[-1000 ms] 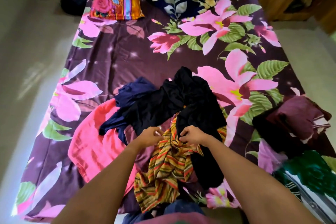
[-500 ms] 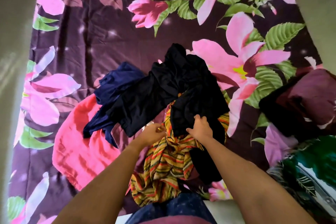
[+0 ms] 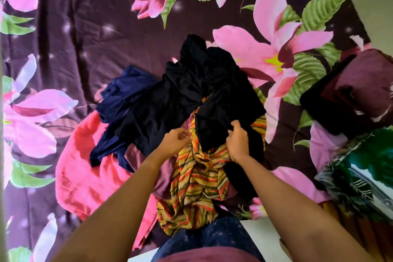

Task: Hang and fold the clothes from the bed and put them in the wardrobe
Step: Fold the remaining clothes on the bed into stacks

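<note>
Floral bedsheet (image 3: 106, 49), clothes heaped near its front edge. On top, black garment (image 3: 202, 91) over striped garment (image 3: 197, 176): soft, light, limp, likely best taken at hem or shoulder seam. Pinches black garment's near edge with curled right hand (image 3: 238, 144). Just beside, left hand (image 3: 176, 140), fingers curled at striped garment; grip unclear.

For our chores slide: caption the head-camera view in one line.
Right hand grips a black garment lying on a striped cloth, floral bedsheet beneath; left hand alongside.
</note>
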`<state>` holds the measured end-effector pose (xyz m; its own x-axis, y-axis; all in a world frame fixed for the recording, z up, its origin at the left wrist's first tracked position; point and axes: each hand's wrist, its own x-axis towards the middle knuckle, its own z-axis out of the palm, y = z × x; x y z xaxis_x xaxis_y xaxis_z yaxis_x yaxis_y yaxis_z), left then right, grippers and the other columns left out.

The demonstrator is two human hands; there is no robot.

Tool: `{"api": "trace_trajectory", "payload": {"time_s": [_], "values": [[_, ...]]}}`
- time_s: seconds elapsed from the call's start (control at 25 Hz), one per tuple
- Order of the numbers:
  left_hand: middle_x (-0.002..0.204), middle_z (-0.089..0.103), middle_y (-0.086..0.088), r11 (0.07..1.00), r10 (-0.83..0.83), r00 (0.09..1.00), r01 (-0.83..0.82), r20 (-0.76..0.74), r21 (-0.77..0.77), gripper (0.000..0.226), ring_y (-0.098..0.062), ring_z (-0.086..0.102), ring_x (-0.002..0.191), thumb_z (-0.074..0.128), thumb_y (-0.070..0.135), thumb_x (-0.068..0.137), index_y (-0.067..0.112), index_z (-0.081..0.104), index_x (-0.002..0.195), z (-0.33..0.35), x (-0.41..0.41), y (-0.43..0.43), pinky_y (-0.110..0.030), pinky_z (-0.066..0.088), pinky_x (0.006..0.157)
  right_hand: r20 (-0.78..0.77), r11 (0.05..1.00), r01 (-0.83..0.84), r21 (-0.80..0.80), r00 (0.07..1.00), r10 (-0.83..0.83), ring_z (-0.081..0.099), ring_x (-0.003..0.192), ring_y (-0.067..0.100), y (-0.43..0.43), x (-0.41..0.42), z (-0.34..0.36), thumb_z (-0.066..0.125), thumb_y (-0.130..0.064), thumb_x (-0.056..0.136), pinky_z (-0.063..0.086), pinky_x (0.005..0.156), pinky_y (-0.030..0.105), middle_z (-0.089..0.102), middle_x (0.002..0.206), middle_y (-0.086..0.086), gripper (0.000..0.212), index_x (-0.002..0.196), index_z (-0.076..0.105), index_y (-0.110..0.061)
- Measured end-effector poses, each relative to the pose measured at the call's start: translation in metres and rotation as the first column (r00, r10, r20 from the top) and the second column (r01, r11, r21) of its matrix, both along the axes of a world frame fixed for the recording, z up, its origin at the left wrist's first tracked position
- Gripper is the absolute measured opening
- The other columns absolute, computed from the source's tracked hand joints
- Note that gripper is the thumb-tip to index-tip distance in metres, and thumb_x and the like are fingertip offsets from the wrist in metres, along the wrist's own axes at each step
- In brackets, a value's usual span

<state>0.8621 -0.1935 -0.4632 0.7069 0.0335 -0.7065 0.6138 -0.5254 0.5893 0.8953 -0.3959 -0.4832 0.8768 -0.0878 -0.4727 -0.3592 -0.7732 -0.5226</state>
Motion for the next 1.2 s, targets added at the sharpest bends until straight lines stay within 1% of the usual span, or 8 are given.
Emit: {"api": "trace_trajectory", "payload": {"time_s": [0.08, 0.24, 0.4, 0.64, 0.76, 0.84, 1.04, 1.2], "values": [[0.089, 0.065, -0.007, 0.995, 0.071, 0.997, -0.071, -0.006, -0.066, 0.023, -0.02, 0.063, 0.069, 0.06, 0.023, 0.091, 0.006, 0.062, 0.107, 0.013, 0.003, -0.006, -0.03, 0.054, 0.071, -0.033, 0.974, 0.166, 0.155, 0.986, -0.163, 0.054, 0.113, 0.033, 0.006, -0.008, 0.016, 0.046, -0.005, 0.096, 0.041, 0.088, 0.031, 0.058, 0.121, 0.021, 0.031, 0.127, 0.051, -0.002], [0.074, 0.057, 0.0, 0.847, 0.407, 0.886, -0.457, -0.22, -0.272, 0.033, -0.012, 0.054, 0.062, 0.059, 0.042, 0.089, 0.012, 0.06, 0.101, 0.054, 0.014, -0.021, -0.028, 0.05, 0.057, -0.16, 0.859, -0.003, 0.512, 0.982, 0.099, 0.053, 0.119, 0.02, 0.032, -0.021, 0.069, 0.051, -0.008, 0.097, 0.041, 0.091, 0.015, 0.059, 0.125, 0.01, 0.031, 0.126, 0.057, 0.0], [0.07, 0.059, -0.007, 0.872, 0.415, 0.905, -0.424, -0.092, -0.244, 0.012, -0.021, 0.057, 0.069, 0.06, -0.005, 0.081, 0.005, 0.061, 0.075, 0.095, 0.011, -0.025, -0.027, 0.046, 0.062, -0.176, 0.737, -0.207, 0.643, 0.897, 0.406, 0.057, 0.098, 0.001, 0.039, -0.038, 0.125, 0.058, -0.014, 0.093, 0.044, 0.078, 0.006, 0.063, 0.11, -0.002, 0.034, 0.125, 0.058, -0.001], [0.054, 0.038, -0.003, 0.95, 0.3, 0.939, -0.279, 0.168, -0.14, 0.034, -0.013, 0.033, 0.047, 0.041, -0.01, 0.081, 0.013, 0.044, 0.057, 0.18, 0.01, -0.028, -0.02, 0.023, 0.039, -0.346, 0.736, 0.331, 0.59, 0.928, -0.141, 0.055, 0.065, 0.014, 0.017, -0.016, 0.168, 0.043, -0.028, 0.101, 0.044, 0.056, 0.021, 0.057, 0.079, 0.004, 0.028, 0.106, 0.058, -0.006], [0.056, 0.038, -0.005, 0.945, 0.29, 0.934, -0.243, 0.211, -0.221, 0.029, -0.014, 0.034, 0.047, 0.038, -0.012, 0.08, 0.01, 0.043, 0.062, 0.218, 0.009, -0.028, -0.017, 0.024, 0.037, -0.636, 0.411, 0.669, 0.619, 0.735, -0.236, 0.062, 0.093, 0.035, 0.018, -0.004, 0.193, 0.045, -0.034, 0.099, 0.05, 0.078, 0.04, 0.06, 0.096, 0.018, 0.037, 0.104, 0.056, 0.001], [0.058, 0.044, -0.006, 0.946, 0.232, 0.95, -0.171, 0.21, -0.275, 0.023, -0.015, 0.04, 0.049, 0.037, -0.012, 0.079, 0.005, 0.05, 0.071, 0.238, 0.006, -0.022, -0.019, 0.028, 0.041, -0.678, 0.303, 0.708, 0.638, 0.703, -0.216, 0.068, 0.067, 0.031, 0.029, 0.004, 0.201, 0.045, -0.025, 0.099, 0.056, 0.056, 0.035, 0.067, 0.076, 0.018, 0.03, 0.091, 0.059, 0.001], [0.055, 0.046, -0.002, 0.915, 0.271, 0.961, -0.237, 0.06, -0.326, 0.023, -0.016, 0.043, 0.046, 0.052, 0.019, 0.084, 0.013, 0.056, 0.062, 0.277, -0.011, 0.015, -0.02, 0.037, 0.044, -0.433, 0.361, 0.586, 0.726, 0.797, -0.422, 0.056, 0.044, 0.021, 0.062, 0.022, 0.22, 0.031, 0.015, 0.084, 0.047, 0.038, 0.024, 0.05, 0.069, 0.012, 0.031, 0.083, 0.054, -0.004], [0.112, 0.051, 0.002, 0.994, 0.096, 0.948, -0.075, 0.302, -0.08, 0.066, -0.017, 0.052, 0.105, 0.073, 0.041, 0.077, 0.02, 0.042, 0.132, 0.28, -0.022, 0.053, -0.033, 0.047, 0.088, -0.234, 0.469, 0.287, 0.835, 0.957, -0.169, 0.051, 0.063, 0.021, 0.103, 0.001, 0.265, 0.031, 0.015, 0.091, 0.047, 0.056, 0.032, 0.049, 0.074, 0.009, 0.031, 0.09, 0.053, -0.006]]}}
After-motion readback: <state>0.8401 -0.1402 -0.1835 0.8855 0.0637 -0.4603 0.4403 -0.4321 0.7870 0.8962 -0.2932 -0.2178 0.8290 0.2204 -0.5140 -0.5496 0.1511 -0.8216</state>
